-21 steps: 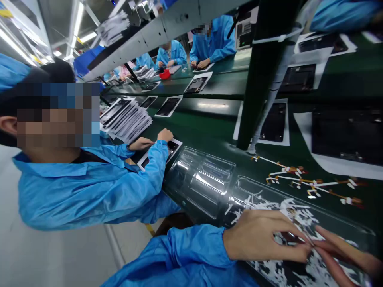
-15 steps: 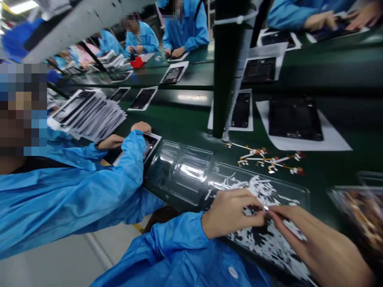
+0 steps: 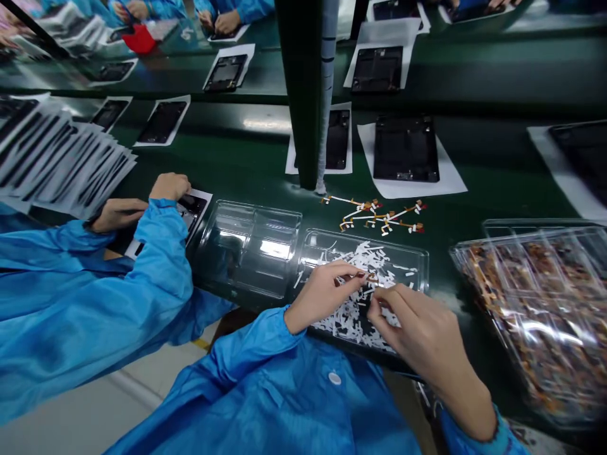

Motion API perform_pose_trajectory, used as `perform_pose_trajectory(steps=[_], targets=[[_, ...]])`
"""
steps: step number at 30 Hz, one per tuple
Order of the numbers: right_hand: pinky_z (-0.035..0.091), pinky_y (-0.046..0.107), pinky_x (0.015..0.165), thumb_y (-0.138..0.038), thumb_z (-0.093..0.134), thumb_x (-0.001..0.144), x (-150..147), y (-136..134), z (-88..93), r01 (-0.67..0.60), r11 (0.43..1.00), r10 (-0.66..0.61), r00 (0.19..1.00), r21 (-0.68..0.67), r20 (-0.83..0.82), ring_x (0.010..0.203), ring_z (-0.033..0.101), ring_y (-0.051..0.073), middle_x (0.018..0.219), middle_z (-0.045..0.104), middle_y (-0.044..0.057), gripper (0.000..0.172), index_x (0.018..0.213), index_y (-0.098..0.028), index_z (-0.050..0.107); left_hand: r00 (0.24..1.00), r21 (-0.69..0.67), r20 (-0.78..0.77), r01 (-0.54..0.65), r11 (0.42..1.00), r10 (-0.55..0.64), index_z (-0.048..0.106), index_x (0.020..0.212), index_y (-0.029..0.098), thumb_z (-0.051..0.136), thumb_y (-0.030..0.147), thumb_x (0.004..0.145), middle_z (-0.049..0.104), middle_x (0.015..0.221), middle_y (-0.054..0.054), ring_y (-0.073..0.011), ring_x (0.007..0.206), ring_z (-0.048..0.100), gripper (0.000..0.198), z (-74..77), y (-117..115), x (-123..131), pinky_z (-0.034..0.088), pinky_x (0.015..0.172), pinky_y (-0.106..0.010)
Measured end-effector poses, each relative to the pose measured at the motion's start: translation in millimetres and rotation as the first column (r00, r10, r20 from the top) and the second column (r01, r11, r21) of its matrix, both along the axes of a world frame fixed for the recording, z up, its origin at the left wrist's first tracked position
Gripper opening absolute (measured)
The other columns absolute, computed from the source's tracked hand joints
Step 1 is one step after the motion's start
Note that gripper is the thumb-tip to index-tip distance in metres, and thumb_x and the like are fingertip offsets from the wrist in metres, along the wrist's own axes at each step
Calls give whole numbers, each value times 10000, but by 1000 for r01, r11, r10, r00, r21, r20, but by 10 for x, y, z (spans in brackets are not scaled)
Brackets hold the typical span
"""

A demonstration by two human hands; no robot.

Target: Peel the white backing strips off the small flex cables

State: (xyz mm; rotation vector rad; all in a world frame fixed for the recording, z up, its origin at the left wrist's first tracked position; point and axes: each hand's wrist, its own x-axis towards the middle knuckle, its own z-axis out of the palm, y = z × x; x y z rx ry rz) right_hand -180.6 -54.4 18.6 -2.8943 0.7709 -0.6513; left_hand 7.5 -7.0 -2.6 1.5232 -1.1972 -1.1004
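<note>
Evidently our left hand [image 3: 320, 292] pinches a small flex part [image 3: 372, 278] at lower centre, above the tray [image 3: 425, 268] of white strips [image 3: 368, 254] — whether our right hand [image 3: 420, 325] grips anything, we cannot tell. Best we support the part near its end — sharp bends might crease it.

Plstc tray [image 3: 406, 256] (clr, glossy).

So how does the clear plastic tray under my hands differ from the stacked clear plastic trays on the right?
The clear plastic tray under the left hand and right hand looks a single layer; the stacked clear plastic trays rise in several layers. The tray holds loose white strips; the stack shows orange-brown parts. Both are see-through and rectangular.
</note>
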Motion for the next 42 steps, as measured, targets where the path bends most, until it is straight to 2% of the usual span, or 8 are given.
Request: perform_pose_trajectory(steps=[3, 12, 20, 25, 31, 34, 37, 42], targets=[[457, 313, 667, -165, 676, 949, -39, -40, 52, -64, 996, 58, 993, 56, 100, 699, 634, 163, 813, 685, 33, 30, 953, -163, 647, 990, 81, -134, 57, 995, -46, 790, 1115, 221, 661, 305, 966, 795, 1082, -56, -197, 956, 738, 215, -9, 30, 31, 569, 821, -307], [521, 381, 804, -117, 696, 930, 50, -73, -33, -110, 989, 112, 993, -99, 19, 900, 699, 250, 1036, 735, 129, 277, 1197, -76, 634, 966, 155, -255, -9, 988, 49, 710, 1295, 245, 774, 345, 887, 815, 1051, -60, -262, 1041, 768, 425, -14, 95, 58, 595, 957, -395], [472, 372, 668, -112, 678, 903, 169, -48, -75, 0, 981, 1, 1000, -193, 4, 725, 644, 231, 848, 691, 102, 124, 1018, -94, 635, 999, 147, -42, -27, 989, 34, 582, 1446, 295, 685, 278, 941, 813, 1070, -8, -244, 1029, 768, 515, 133, 169, 28, 592, 977, -410], [460, 292, 632, -138, 617, 927, 92, -107, 89, 61, 986, -84, 986, 158, 145, 687, 602, 147, 802, 621, 24, 48, 924, -169, 580, 968, -33, 249, 9, 999, 0, 581, 1420, 282, 615, 213, 966, 803, 1104, 14, -227, 1057, 747, 460, 232, 235, 9, 554, 1015, -407], [437, 273, 590, -311, 621, 989, -145, -207, 159, 0, 783, -73, 993, 622, 93, 667, 568, 130, 785, 611, -8, 102, 952, -227, 666, 969, -73, 247, 5, 997, 13, 607, 1325, 275, 637, 160, 909, 797, 990, 37, -179, 981, 753, 433, 261, 270, 70, 574, 934, -323], [496, 298, 702, -359, 641, 985, -72, -252, 93, -33, 674, -114, 982, 738, 149, 827, 623, 166, 949, 675, 23, 175, 1115, -257, 699, 970, -86, 244, 29, 996, -7, 605, 1308, 270, 632, 161, 903, 792, 976, 29, -177, 962, 748, 420, 259, 258, 72, 565, 937, -331], [476, 307, 691, -350, 617, 1000, 48, -267, 29, -78, 576, -145, 970, 814, 196, 801, 613, 167, 884, 670, 20, 152, 939, -249, 712, 974, -68, 225, 24, 997, -8, 603, 1288, 260, 641, 156, 888, 788, 997, 14, -180, 956, 736, 415, 248, 224, 51, 563, 894, -329], [453, 300, 643, -324, 669, 962, 144, -193, -64, -58, 591, -255, 933, 804, 255, 733, 596, 160, 797, 650, 9, 125, 874, -249, 717, 996, -92, 76, -28, 995, 35, 595, 1273, 239, 700, 155, 853, 786, 1004, 2, -157, 877, 715, 441, 184, 161, -8, 558, 795, -290]])
